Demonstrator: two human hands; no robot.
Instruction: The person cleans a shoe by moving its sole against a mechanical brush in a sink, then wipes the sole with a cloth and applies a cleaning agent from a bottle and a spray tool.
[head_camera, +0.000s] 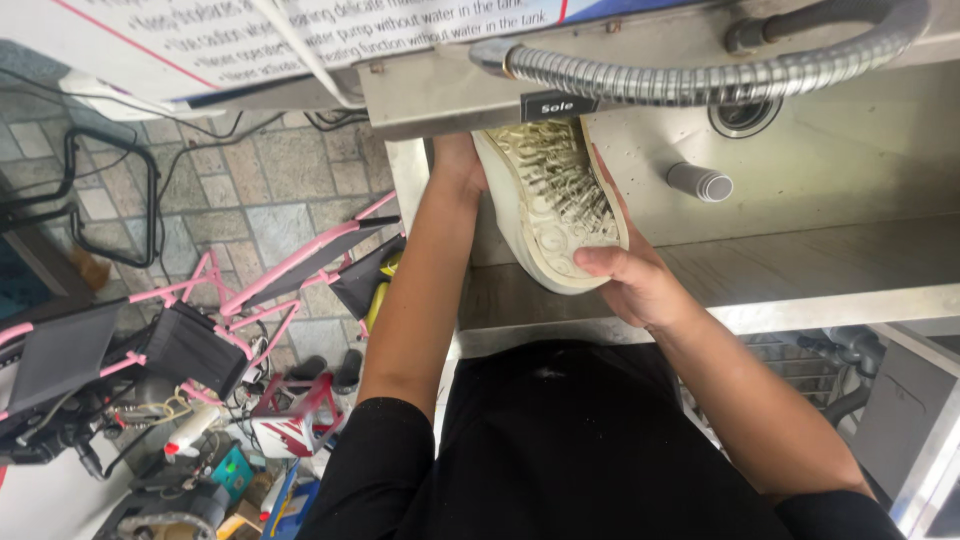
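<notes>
I hold a white shoe sole-up inside the stainless-steel wash basin, directly beneath the corrugated metal hose that curves along the top of the machine housing. The cream tread faces the camera and the upper faces the basin, so the grooves are exposed to whatever comes down from above (wet streaks glisten across the tread, though I cannot see the outlet that feeds them).

My right hand is clamped on the near end of the shoe: the thumb lies across the rim of the sole, the palm cups the side, and the remaining fingers wrap behind the edge and out of view. My left hand grips the far side near the other end. Its fingers are hidden behind the shoe, so I judge it closed on the upper from the wrist angle only. With one hand at each end, the shoe is tilted, the near end lower, so liquid would drain toward the basin floor and not toward my sleeves.

A short grey pipe stub projects from the basin's back wall, apart from the shoe. A round drain fitting sits above it. To my left, on the paved floor, stand pink-framed folding racks amid loose cables and clutter, well apart from the basin.
</notes>
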